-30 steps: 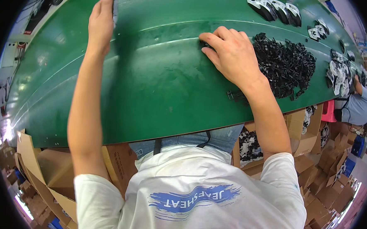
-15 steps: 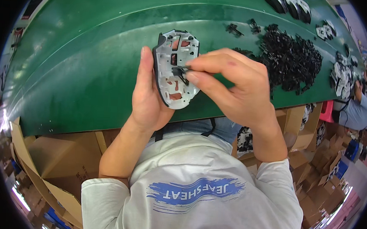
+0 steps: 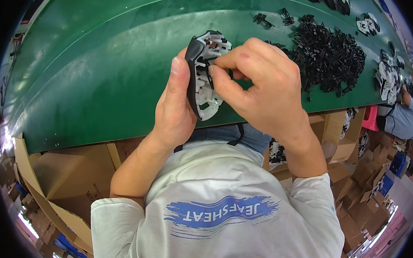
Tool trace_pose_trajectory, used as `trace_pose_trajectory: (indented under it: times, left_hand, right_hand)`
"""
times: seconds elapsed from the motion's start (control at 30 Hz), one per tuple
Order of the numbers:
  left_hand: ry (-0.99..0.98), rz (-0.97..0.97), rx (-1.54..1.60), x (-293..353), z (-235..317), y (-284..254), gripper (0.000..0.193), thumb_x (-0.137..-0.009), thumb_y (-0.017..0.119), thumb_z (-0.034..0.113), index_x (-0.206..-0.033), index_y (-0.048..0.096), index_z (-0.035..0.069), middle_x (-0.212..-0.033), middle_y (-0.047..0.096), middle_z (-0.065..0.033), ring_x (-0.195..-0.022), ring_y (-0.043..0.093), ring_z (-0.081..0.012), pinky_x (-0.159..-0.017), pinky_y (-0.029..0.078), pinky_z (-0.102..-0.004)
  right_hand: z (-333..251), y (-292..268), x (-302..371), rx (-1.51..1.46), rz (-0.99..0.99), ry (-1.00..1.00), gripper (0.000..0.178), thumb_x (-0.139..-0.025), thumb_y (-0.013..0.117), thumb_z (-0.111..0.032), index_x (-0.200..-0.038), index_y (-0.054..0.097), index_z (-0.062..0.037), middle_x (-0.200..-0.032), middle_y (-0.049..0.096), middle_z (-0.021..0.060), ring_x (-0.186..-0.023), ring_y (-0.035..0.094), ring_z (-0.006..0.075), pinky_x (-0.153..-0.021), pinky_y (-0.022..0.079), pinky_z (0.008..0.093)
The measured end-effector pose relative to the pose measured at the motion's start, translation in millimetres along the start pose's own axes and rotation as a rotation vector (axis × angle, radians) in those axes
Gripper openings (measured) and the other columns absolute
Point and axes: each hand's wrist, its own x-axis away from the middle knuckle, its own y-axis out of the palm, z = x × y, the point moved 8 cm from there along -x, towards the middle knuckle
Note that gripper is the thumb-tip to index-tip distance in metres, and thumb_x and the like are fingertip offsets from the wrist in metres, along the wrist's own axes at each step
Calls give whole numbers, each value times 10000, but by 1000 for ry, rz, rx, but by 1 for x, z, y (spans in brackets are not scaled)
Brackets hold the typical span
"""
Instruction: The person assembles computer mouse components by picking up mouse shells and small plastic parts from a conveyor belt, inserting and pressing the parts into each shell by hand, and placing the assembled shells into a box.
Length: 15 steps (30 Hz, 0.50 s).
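My left hand (image 3: 176, 101) is wrapped round a computer mouse shell (image 3: 193, 81), black outside and white ribbed inside, tilted on edge above the table. The thumb lies along its black side; the other fingers are mostly hidden behind it. My right hand (image 3: 265, 80) reaches into the hollow side from the right. Its thumb and forefinger pinch a small black plastic part (image 3: 209, 75) against the middle of the shell. The fingertips cover much of that part, so I cannot tell whether it is seated.
A heap of small black plastic parts (image 3: 327, 58) lies on the green table (image 3: 102, 77), with a few loose ones (image 3: 263, 21) beside it. White shell pieces (image 3: 387, 80) lie farther right. Cardboard boxes (image 3: 73, 168) stand below the near edge. A person (image 3: 403, 118) sits at far right.
The shell has turned from facing me to standing on edge, and has shifted slightly right. My right fingers have moved in with the black part, now deeper inside the shell.
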Motion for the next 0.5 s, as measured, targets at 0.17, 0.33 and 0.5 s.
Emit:
trace_pose_trajectory:
  times: [0.17,0.33,0.5]
  left_hand:
    - [-18,75,53,-3,-2,0,746,-1136,225,620,-1562,469,58,-1452,630,-105,-1339,608,-229,-1131,489,-402]
    - [-7,88,117,-5,0,10,637,-1160,274,555,-1383,583,44,-1275,691,-82,-1177,661,-164,-1061,517,-358]
    - [-34,125,132,-3,-3,8,638,-1163,270,545,-1395,580,38,-1292,688,-86,-1175,664,-175,-1062,518,-363]
  right_hand:
    - [16,-1,1,-199,-94,225,95,-775,802,-120,-818,733,-70,-697,616,40,-633,638,209,-563,522,352]
    - [9,-1,5,-72,-36,87,85,-790,819,-84,-832,747,-68,-721,633,25,-622,624,178,-581,507,321]
    - [1,-1,11,119,25,-67,122,-781,811,-141,-764,697,-99,-745,631,19,-649,631,249,-631,506,378]
